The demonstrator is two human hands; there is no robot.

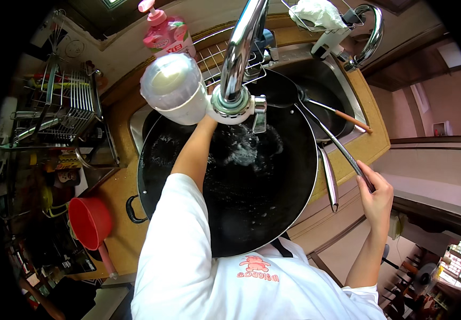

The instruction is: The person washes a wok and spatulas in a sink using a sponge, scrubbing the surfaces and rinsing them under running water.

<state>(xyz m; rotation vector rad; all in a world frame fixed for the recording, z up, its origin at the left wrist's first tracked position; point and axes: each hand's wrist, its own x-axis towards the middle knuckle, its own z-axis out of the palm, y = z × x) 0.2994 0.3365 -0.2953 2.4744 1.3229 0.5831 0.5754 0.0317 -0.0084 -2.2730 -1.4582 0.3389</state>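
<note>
A large black wok [262, 196] lies over the left sink basin, with foamy water inside. My left forearm reaches across the wok and passes behind the faucet's white filter [174, 90]. That filter and the chrome faucet [236, 60] hide nearly all of my left hand [211, 87], so what it touches is unclear. At the right, my right hand [377, 194] grips the long metal handle [334, 142] of a utensil. The handle's far end meets a dark round pan or ladle bowl [276, 90] at the wok's far rim.
In the right basin [356, 94] sit dark cookware and a wooden-ended handle [352, 120]. A silver handle [329, 178] juts over the counter edge. A red dipper [90, 222] and wire dish rack [62, 108] stand left. Behind are a pink pump bottle [169, 34] and second faucet [370, 38].
</note>
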